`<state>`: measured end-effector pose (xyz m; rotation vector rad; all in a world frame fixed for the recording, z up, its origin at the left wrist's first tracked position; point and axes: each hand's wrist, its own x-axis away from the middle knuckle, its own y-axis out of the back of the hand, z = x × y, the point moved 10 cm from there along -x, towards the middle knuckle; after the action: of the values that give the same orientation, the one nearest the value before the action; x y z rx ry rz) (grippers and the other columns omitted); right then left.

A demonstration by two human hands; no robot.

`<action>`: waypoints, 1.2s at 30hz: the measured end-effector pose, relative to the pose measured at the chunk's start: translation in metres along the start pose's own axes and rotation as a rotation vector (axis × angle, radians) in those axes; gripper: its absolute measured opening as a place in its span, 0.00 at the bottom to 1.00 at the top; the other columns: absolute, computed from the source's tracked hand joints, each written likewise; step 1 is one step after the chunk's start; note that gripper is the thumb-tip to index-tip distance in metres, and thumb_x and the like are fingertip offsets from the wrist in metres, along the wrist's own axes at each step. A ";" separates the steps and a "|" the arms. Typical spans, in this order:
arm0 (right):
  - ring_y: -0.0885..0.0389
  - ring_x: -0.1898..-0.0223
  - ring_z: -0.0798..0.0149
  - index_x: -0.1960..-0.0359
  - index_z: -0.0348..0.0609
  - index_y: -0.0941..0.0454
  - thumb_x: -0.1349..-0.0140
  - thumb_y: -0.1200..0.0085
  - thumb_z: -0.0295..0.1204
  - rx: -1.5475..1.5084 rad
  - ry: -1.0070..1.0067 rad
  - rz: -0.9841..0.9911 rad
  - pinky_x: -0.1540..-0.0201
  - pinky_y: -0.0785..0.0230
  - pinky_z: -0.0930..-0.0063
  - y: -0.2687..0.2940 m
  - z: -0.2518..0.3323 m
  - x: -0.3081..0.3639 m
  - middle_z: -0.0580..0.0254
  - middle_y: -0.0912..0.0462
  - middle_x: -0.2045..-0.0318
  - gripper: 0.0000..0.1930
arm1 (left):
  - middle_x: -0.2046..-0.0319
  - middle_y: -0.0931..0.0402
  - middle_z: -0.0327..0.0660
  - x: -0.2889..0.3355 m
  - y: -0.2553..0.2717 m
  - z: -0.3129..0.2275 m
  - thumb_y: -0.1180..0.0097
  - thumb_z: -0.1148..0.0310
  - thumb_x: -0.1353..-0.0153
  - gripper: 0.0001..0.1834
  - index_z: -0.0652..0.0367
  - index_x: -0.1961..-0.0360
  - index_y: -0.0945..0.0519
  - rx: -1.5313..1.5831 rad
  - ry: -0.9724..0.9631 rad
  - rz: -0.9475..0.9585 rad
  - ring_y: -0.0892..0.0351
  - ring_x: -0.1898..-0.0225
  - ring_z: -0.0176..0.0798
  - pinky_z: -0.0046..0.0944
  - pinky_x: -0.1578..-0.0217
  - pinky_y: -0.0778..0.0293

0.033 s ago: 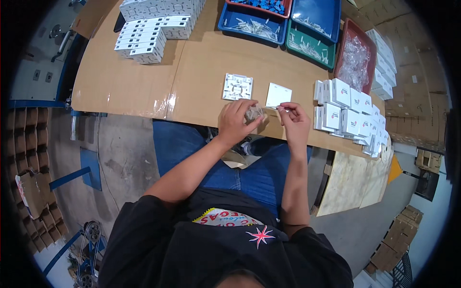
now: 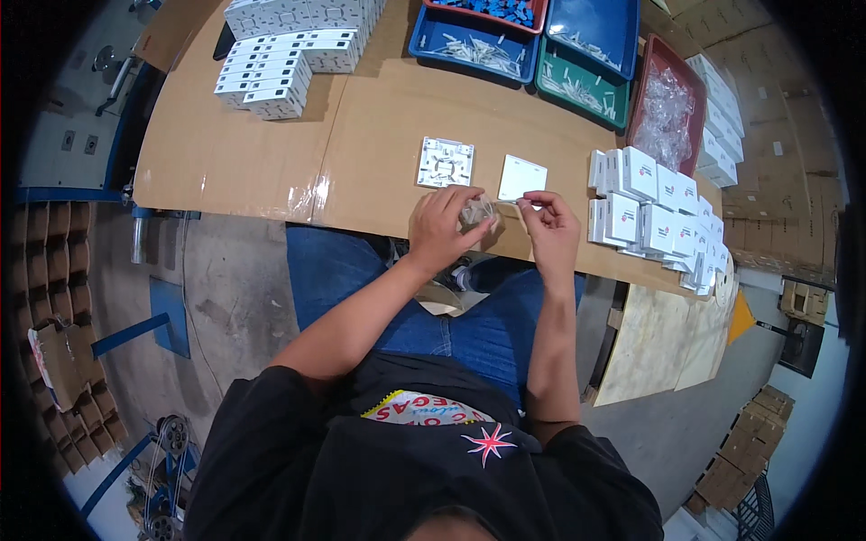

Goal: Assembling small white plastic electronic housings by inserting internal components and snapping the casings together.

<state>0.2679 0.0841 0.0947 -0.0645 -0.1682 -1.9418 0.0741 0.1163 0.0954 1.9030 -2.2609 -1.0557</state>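
My left hand (image 2: 438, 225) is closed round a small clear plastic bag (image 2: 480, 213) at the table's near edge. What the bag contains is too blurred to tell. To its right, my right hand (image 2: 552, 233) pinches a small, thin, light-coloured piece between thumb and fingertips; its kind cannot be made out. Just beyond that hand lies a flat white square plate (image 2: 524, 177). A white square frame with fittings inside (image 2: 445, 162) lies beyond my left hand.
Stacked white units (image 2: 275, 77) stand far left. At the back are a blue tray (image 2: 474, 56) and a green tray (image 2: 582, 90) of small white parts. A red tray (image 2: 667, 113) holds clear bags. White packaged units (image 2: 654, 207) are piled at right.
My right hand has shifted very slightly to the left. My left hand stays on the bag, almost unmoved.
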 end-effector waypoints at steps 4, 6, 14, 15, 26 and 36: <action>0.29 0.73 0.83 0.57 0.35 0.18 0.35 0.35 0.22 0.089 0.101 0.025 0.71 0.38 0.86 -0.011 0.009 0.004 0.68 0.16 0.68 0.07 | 0.58 0.19 0.40 0.002 -0.002 0.001 0.29 0.59 0.45 0.22 0.55 0.50 0.19 0.022 0.016 0.008 0.18 0.55 0.47 0.46 0.52 0.26; 0.29 0.73 0.83 0.57 0.35 0.19 0.35 0.35 0.22 0.170 0.124 0.038 0.71 0.37 0.85 -0.017 0.009 0.006 0.68 0.16 0.68 0.07 | 0.57 0.20 0.40 0.004 -0.002 0.003 0.29 0.60 0.45 0.23 0.55 0.50 0.19 0.029 0.016 0.010 0.19 0.55 0.47 0.46 0.52 0.26; 0.28 0.75 0.77 0.62 0.36 0.16 0.38 0.35 0.22 0.337 0.226 0.125 0.71 0.35 0.80 -0.041 0.021 0.017 0.64 0.16 0.67 0.05 | 0.54 0.19 0.43 0.003 0.001 0.002 0.29 0.62 0.47 0.24 0.55 0.49 0.20 0.033 -0.014 -0.008 0.19 0.52 0.50 0.47 0.50 0.25; 0.28 0.75 0.77 0.62 0.36 0.16 0.38 0.35 0.22 0.338 0.227 0.124 0.71 0.35 0.80 -0.041 0.022 0.016 0.64 0.16 0.67 0.05 | 0.54 0.19 0.43 0.003 0.001 0.002 0.29 0.62 0.47 0.24 0.55 0.49 0.20 0.034 -0.016 -0.009 0.19 0.52 0.50 0.47 0.50 0.25; 0.22 0.74 0.70 0.59 0.38 0.15 0.33 0.37 0.30 0.627 0.190 0.296 0.69 0.30 0.74 -0.047 0.008 0.016 0.61 0.15 0.70 0.08 | 0.54 0.19 0.40 0.004 -0.003 0.000 0.28 0.63 0.48 0.27 0.54 0.46 0.20 0.040 -0.064 0.051 0.18 0.53 0.47 0.47 0.49 0.26; 0.26 0.71 0.81 0.59 0.37 0.17 0.33 0.36 0.25 0.114 -0.152 0.362 0.70 0.35 0.83 -0.028 -0.027 0.013 0.73 0.18 0.73 0.05 | 0.63 0.16 0.42 0.008 -0.019 0.030 0.33 0.62 0.36 0.15 0.60 0.53 0.15 0.399 0.173 0.152 0.18 0.63 0.40 0.39 0.62 0.22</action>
<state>0.2377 0.0788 0.0675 -0.1560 -0.3438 -1.5633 0.0762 0.1237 0.0595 1.8114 -2.6072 -0.4263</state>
